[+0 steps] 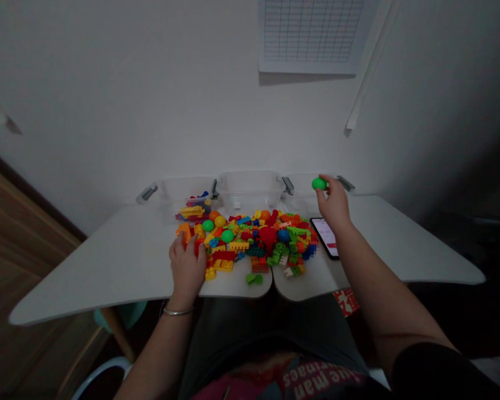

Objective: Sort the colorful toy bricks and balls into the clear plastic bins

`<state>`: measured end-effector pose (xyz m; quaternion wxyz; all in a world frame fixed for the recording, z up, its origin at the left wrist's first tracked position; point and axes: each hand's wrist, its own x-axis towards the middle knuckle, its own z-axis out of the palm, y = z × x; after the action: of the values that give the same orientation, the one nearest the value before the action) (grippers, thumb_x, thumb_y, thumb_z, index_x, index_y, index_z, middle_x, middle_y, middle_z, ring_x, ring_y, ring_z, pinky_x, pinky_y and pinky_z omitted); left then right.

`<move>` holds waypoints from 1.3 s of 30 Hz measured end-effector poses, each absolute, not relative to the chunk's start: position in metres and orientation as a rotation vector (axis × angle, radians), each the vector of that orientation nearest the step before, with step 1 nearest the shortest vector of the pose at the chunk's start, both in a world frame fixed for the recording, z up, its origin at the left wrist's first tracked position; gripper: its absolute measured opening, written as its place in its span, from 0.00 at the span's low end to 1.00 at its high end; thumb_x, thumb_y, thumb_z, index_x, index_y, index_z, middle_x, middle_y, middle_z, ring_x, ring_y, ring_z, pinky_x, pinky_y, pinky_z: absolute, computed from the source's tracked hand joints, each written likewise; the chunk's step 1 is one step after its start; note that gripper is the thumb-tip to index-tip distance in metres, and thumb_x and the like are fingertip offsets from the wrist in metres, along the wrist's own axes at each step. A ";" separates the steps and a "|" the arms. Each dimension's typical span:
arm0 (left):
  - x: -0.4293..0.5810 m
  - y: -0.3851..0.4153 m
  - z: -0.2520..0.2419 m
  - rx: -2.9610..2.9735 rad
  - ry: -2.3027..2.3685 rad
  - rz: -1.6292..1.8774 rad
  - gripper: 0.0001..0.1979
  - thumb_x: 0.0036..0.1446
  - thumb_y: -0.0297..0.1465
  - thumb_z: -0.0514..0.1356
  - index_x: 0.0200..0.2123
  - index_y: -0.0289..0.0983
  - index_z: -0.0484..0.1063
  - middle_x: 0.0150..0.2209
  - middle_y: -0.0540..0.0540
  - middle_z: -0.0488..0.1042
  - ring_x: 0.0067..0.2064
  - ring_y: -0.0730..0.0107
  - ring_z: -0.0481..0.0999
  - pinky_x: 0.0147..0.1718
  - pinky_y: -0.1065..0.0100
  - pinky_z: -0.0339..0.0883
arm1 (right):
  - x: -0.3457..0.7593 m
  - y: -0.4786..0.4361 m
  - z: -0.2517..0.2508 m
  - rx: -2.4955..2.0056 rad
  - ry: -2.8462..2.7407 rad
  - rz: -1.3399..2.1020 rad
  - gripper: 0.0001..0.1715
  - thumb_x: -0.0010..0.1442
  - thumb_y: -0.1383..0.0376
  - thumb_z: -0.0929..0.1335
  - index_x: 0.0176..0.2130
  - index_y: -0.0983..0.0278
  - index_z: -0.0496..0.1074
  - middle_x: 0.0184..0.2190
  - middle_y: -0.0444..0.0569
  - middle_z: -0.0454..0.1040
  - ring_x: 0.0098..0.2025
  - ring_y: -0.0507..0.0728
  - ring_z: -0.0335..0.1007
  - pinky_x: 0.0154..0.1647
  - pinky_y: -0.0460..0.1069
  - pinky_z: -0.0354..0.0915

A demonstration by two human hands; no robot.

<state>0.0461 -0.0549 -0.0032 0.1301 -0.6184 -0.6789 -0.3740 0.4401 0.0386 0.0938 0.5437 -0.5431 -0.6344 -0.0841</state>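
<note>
- green plastic ball (319, 184), held in the closed fingertips of the right hand (334, 204), behind the right end of the heap of plastic bricks (244, 239); a smooth ball in so light a hold could slip, bounce and roll away
- left hand (186, 265), at the heap's near left edge, fingers (191, 239) curled on the bricks; whether they grip one cannot be told; pressing or tugging here could send pieces sliding
- loose green brick (254, 279), just in front of the heap, near the white table's (108, 266) front edge; a nudge could tip it off
- smartphone (325, 238), lit, just right of the heap, below the right forearm (358, 261); a low sweep of the arm could knock it askew
- three clear plastic bins, left (187, 191), middle (250, 189) and right (302, 186), in a row behind the heap; a careless reach could catch a rim or grey latch (288, 185) and jolt them, scattering the bricks piled against them
</note>
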 end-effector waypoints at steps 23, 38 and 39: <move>0.046 -0.056 -0.003 -1.789 -1.994 -1.003 0.24 0.63 0.38 0.49 0.53 0.29 0.72 0.61 0.29 0.60 0.62 0.46 0.58 0.62 0.47 0.52 | 0.453 0.077 0.069 -1.680 -1.653 -0.205 0.25 0.59 0.61 0.61 0.51 0.69 0.71 0.50 0.60 0.75 0.55 0.67 0.66 0.63 0.69 0.45; 0.048 -0.058 0.000 -1.743 -2.026 -0.981 0.23 0.63 0.37 0.49 0.53 0.31 0.72 0.61 0.31 0.62 0.62 0.48 0.60 0.61 0.47 0.53 | 0.338 -0.045 0.047 -1.240 -2.101 0.087 0.30 0.56 0.62 0.68 0.57 0.65 0.66 0.56 0.58 0.70 0.59 0.65 0.63 0.61 0.63 0.57; 0.048 -0.059 0.000 -1.745 -2.029 -0.992 0.23 0.63 0.38 0.49 0.53 0.32 0.72 0.61 0.32 0.62 0.62 0.48 0.59 0.61 0.47 0.53 | 0.337 -0.044 0.045 -1.258 -2.128 0.085 0.31 0.55 0.62 0.68 0.58 0.65 0.65 0.56 0.58 0.69 0.59 0.66 0.62 0.62 0.63 0.57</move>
<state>0.0480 -0.0587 0.0000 0.1431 -0.6051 -0.7037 -0.3438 0.3367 -0.0445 0.0446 0.3279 -0.4806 -0.8127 0.0324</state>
